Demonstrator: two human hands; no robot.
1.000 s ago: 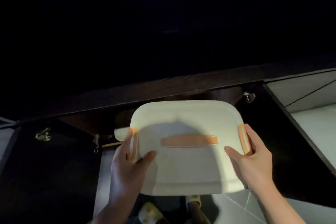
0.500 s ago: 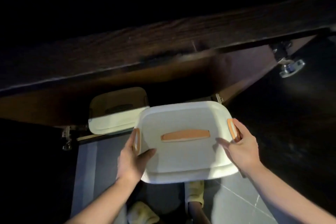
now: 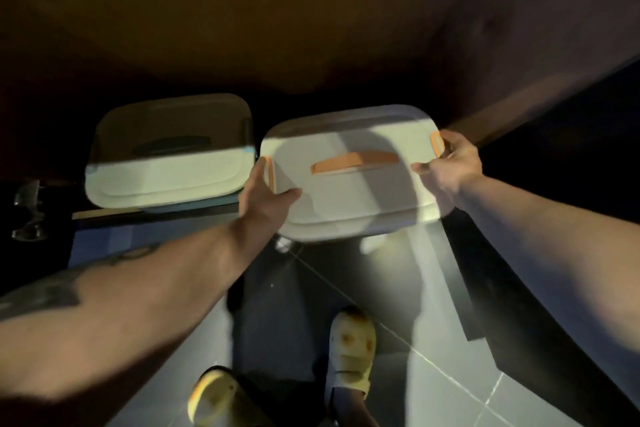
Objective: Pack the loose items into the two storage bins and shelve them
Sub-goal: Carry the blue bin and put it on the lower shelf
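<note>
Head view: two white lidded plastic storage bins. The orange-handled bin [image 3: 349,180] is gripped at both ends, left hand [image 3: 265,199] and right hand [image 3: 450,163] curled round its side latches, at the dark cabinet's mouth. The dark-handled bin [image 3: 169,152] sits inside, just left. Two yellow slippers [image 3: 351,354] below.

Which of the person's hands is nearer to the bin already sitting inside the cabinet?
Left. The left hand grips the orange-handled bin on the side facing the shelved bin, just beside it. The right hand grips the far side, away from it.
</note>
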